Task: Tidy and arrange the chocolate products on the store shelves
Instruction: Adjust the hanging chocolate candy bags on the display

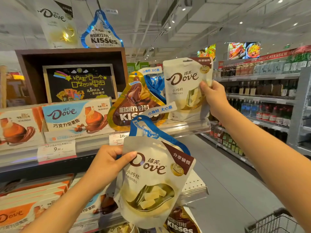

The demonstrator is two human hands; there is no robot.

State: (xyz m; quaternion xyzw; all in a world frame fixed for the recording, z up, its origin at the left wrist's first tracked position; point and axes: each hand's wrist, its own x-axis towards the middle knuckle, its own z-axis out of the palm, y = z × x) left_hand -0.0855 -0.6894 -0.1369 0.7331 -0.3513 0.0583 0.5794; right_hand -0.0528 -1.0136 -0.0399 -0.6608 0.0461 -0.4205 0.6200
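Note:
My left hand (107,165) grips a white Dove pouch (154,182) by its upper left corner, with a blue Kisses bag (146,130) held behind it, in front of the shelves. My right hand (213,96) pinches the right edge of a second white Dove pouch (185,91), which stands upright at the right end of the upper shelf (185,127). A gold-and-brown Hershey's Kisses bag (133,105) stands just left of it, with another blue Kisses bag (155,84) behind.
Dove boxes (75,118) line the upper shelf to the left, above price tags (56,149). More Dove boxes (33,204) and a Kisses bag (181,222) fill the lower shelf. A cart basket (276,222) sits at bottom right. Bottle shelves (260,101) flank the aisle.

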